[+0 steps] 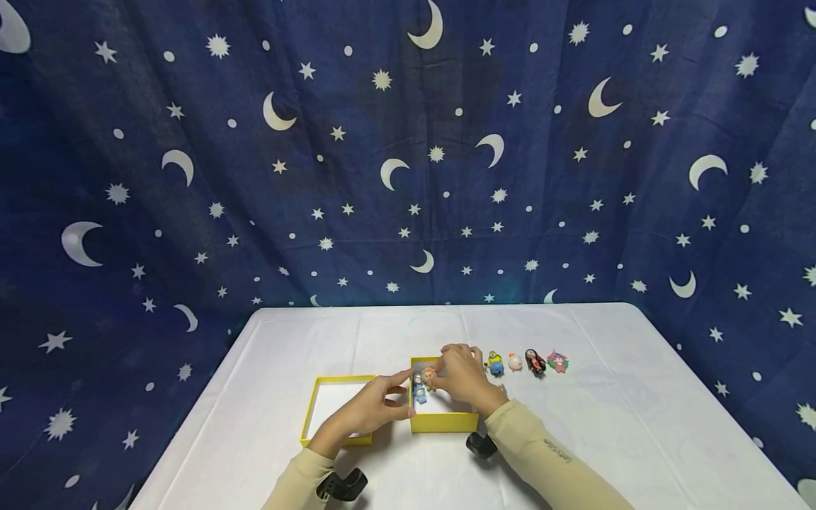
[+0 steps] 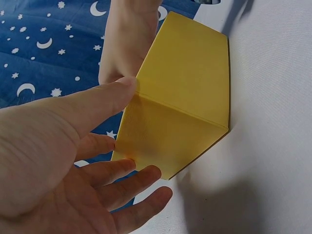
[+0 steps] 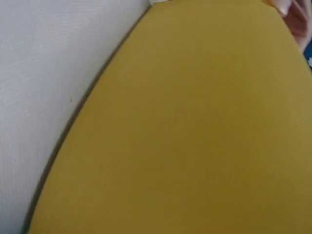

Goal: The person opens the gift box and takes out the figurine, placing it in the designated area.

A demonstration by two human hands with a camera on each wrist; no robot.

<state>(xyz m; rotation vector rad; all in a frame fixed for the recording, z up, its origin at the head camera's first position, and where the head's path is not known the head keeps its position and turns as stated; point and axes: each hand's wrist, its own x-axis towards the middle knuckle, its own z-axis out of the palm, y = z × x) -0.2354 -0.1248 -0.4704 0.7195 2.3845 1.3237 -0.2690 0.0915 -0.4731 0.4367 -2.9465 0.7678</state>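
A yellow box [image 1: 444, 423] with a white inside stands on the table. My left hand [image 1: 376, 406] rests at its left side; in the left wrist view, the thumb touches the rim by the corner and the loosely extended fingers lie along the wall. My right hand [image 1: 464, 372] reaches over the box and pinches a small orange-brown figurine [image 1: 429, 378] at its right edge; the fingertips are partly hidden. Small blue figurines [image 1: 419, 394] lie beside it, along the left inner wall. The right wrist view is filled by the yellow box wall [image 3: 185, 122].
A shallow yellow-rimmed lid [image 1: 307, 411] lies left of the box, white inside up. Right of the box, a yellow-and-blue minion figure [image 1: 494, 363], a round white-and-orange toy [image 1: 515, 363], a dark-haired doll [image 1: 535, 362] and a pink figure [image 1: 557, 361] form a row.
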